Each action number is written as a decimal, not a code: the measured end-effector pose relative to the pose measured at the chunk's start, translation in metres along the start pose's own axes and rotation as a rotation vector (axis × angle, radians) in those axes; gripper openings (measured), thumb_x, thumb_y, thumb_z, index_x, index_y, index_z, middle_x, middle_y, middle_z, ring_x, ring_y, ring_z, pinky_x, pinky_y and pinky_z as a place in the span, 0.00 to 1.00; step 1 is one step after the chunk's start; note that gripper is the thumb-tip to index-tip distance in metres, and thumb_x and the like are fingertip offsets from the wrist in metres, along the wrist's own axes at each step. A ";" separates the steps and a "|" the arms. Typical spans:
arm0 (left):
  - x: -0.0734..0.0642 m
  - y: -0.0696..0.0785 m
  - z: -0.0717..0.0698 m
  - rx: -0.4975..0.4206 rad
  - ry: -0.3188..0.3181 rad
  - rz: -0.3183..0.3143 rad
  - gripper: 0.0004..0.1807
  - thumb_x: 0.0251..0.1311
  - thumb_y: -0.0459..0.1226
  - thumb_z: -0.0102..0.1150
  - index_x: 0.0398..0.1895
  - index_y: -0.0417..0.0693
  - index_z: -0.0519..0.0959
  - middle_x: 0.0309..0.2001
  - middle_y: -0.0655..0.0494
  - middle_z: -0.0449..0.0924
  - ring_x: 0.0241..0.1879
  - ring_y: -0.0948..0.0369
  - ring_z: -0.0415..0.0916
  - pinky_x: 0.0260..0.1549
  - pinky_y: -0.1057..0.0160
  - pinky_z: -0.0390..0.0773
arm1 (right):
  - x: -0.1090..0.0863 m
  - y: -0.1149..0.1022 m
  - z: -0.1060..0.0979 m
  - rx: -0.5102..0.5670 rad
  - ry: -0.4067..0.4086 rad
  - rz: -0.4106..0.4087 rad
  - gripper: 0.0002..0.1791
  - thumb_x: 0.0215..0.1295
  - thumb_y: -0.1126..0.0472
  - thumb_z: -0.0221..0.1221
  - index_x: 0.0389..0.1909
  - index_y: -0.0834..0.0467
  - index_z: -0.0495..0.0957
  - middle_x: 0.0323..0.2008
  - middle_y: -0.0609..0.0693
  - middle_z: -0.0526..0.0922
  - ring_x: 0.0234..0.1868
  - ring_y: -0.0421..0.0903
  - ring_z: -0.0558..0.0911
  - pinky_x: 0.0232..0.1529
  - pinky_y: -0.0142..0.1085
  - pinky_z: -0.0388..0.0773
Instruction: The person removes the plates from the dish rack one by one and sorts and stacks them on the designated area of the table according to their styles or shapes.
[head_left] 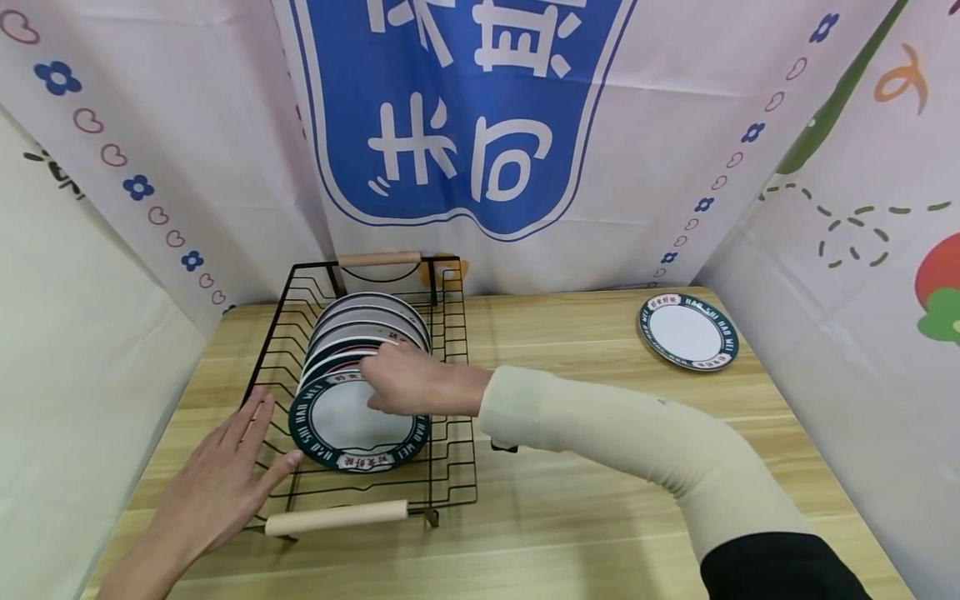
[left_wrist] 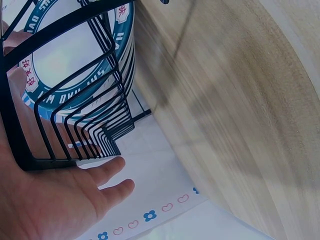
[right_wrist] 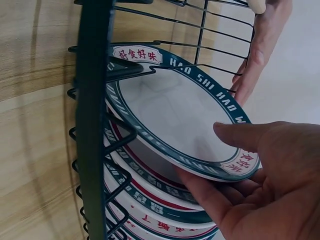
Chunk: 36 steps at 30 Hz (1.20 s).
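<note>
My right hand (head_left: pixel 401 379) pinches the rim of the front plate (head_left: pixel 363 423), thumb on its white face and fingers behind, as the right wrist view shows. This plate has a dark green rim with white letters and leans in a black wire dish rack (head_left: pixel 453 433). Behind it stand several more plates (right_wrist: pixel 160 207) in a row, tilted the same way. At the rack's left side my left hand (head_left: pixel 225 475) rests with straight, spread fingers against the wire frame. Part of that hand shows behind the bars in the left wrist view.
Another green-rimmed plate (head_left: pixel 688 332) lies flat at the back right of the wooden table (head_left: pixel 570 508). The rack has pale wooden handles, one at the front (head_left: pixel 337 518) and one at the back (head_left: pixel 379 259). A printed cloth (head_left: pixel 600 192) hangs behind the table.
</note>
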<state>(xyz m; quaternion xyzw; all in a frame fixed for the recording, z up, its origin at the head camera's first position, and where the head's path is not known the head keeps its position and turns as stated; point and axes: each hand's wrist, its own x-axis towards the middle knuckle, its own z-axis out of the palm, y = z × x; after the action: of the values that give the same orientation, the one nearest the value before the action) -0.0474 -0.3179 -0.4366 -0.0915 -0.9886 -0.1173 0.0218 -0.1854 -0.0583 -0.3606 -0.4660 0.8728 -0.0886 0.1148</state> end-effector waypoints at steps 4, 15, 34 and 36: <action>0.000 0.000 0.000 -0.003 -0.010 -0.007 0.50 0.79 0.57 0.51 0.87 0.39 0.42 0.86 0.38 0.36 0.74 0.26 0.55 0.70 0.27 0.59 | 0.002 0.001 0.003 0.009 0.004 -0.005 0.07 0.75 0.59 0.65 0.45 0.59 0.86 0.25 0.45 0.83 0.21 0.37 0.79 0.29 0.24 0.79; -0.002 -0.002 0.001 -0.001 -0.007 -0.009 0.49 0.79 0.58 0.51 0.86 0.36 0.45 0.86 0.38 0.37 0.74 0.26 0.56 0.68 0.26 0.61 | 0.004 0.004 0.009 0.070 0.016 -0.008 0.06 0.76 0.64 0.63 0.48 0.59 0.86 0.36 0.48 0.89 0.30 0.35 0.85 0.35 0.20 0.80; -0.001 0.000 0.001 -0.008 -0.006 -0.001 0.49 0.79 0.57 0.51 0.86 0.37 0.43 0.86 0.38 0.36 0.74 0.26 0.56 0.68 0.26 0.61 | -0.007 0.007 0.008 0.142 0.057 -0.049 0.09 0.76 0.71 0.60 0.51 0.62 0.84 0.47 0.54 0.91 0.47 0.43 0.91 0.41 0.18 0.82; -0.001 0.000 0.001 -0.007 -0.002 0.000 0.49 0.79 0.58 0.50 0.86 0.37 0.43 0.86 0.38 0.37 0.73 0.25 0.56 0.68 0.26 0.61 | -0.009 0.006 0.004 0.121 0.075 -0.055 0.10 0.76 0.70 0.60 0.53 0.62 0.84 0.47 0.54 0.91 0.47 0.43 0.91 0.42 0.19 0.83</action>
<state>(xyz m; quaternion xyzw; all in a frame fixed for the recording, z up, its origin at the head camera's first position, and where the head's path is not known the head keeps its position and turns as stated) -0.0469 -0.3181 -0.4374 -0.0918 -0.9882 -0.1207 0.0204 -0.1840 -0.0473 -0.3651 -0.4785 0.8564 -0.1615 0.1075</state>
